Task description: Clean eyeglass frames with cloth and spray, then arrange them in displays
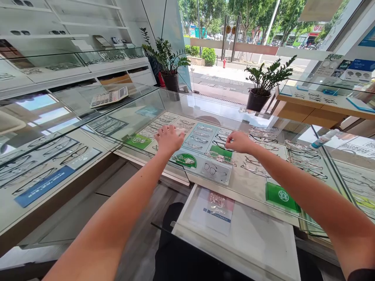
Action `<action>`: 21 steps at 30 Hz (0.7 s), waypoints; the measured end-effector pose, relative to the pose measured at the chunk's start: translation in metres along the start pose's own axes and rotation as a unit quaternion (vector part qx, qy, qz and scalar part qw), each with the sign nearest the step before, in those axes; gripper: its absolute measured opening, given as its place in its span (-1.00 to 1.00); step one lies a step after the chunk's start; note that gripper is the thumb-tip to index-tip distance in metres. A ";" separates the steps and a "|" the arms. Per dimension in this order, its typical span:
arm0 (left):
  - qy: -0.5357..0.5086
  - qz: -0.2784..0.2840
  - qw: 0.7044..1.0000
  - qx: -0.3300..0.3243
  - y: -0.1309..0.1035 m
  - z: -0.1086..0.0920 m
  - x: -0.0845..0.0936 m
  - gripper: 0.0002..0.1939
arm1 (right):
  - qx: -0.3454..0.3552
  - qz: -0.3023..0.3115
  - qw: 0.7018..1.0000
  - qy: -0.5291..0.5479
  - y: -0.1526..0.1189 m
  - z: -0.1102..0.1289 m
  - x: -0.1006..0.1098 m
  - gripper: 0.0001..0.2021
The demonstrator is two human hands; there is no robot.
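My left hand [169,139] is over the glass counter top [205,106], with its fingers spread and partly curled; a small pale item shows beside its fingertips, too small to name. To the right, my right hand [238,141] has its fingers curled together above the glass; what they hold, if anything, is hidden. Rows of eyeglasses [199,139] lie under the glass around both hands. A green oval card [185,160] and a grey card with glasses [215,171] are near the front edge.
An open drawer [258,234] juts out below the counter, toward my body. A calculator [109,96] rests at the back left. A small bottle [325,139] stands at the right. Potted plants [258,99] are beyond the counter.
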State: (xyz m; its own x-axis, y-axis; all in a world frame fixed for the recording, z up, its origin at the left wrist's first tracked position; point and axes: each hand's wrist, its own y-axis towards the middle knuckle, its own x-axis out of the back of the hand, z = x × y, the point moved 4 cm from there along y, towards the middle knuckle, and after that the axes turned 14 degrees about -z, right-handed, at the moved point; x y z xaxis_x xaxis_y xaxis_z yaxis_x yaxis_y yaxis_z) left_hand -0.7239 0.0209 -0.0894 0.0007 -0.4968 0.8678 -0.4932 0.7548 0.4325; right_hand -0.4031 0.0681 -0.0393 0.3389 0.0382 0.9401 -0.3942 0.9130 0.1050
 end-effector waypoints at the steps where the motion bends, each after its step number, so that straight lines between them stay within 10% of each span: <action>1: 0.000 0.003 1.000 0.000 0.000 0.000 0.000 -0.33 | 0.004 0.001 1.000 0.000 -0.003 0.002 0.000 -0.88; 15: 0.005 0.007 1.000 -0.001 0.000 0.001 0.001 -0.32 | 0.019 -0.027 0.999 0.002 -0.029 0.015 0.017 -0.85; 19: 0.005 0.009 1.000 0.002 0.000 0.000 0.003 -0.32 | 0.099 -0.079 0.988 0.093 -0.085 0.054 0.044 -0.89; 21: 0.000 0.005 1.000 -0.002 0.000 0.000 0.004 -0.31 | 0.162 -0.006 0.974 0.160 -0.129 0.078 0.042 -0.90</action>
State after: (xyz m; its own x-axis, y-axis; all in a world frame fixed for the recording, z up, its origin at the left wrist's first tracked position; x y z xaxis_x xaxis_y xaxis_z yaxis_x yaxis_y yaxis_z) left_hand -0.7242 0.0192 -0.0859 -0.0036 -0.4897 0.8719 -0.4901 0.7609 0.4253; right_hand -0.4044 -0.0793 0.0120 0.5739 0.1992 0.7943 -0.6188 0.7408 0.2613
